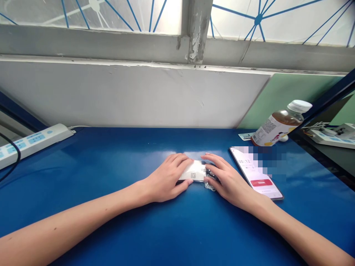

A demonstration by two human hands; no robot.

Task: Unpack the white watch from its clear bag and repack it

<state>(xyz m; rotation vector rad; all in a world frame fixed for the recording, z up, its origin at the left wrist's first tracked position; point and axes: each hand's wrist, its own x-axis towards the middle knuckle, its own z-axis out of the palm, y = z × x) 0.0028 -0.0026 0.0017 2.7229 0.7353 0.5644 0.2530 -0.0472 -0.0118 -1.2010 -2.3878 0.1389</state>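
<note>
A small white packet (pixel 195 172) with a printed code lies on the blue table (pixel 116 162), with a crinkled silver foil edge (pixel 209 186) at its right end. My left hand (pixel 166 177) rests over the packet's left end, fingers and thumb closed around it. My right hand (pixel 226 179) covers its right end, fingers curled onto the packet and foil. Both forearms lie on the table.
A phone (pixel 259 179) with a lit screen showing a timer lies right of my right hand. Behind it a brown drink bottle (pixel 279 123) leans over a small card (pixel 245 136). A white power strip (pixel 30 142) sits far left. A white wall runs along the back.
</note>
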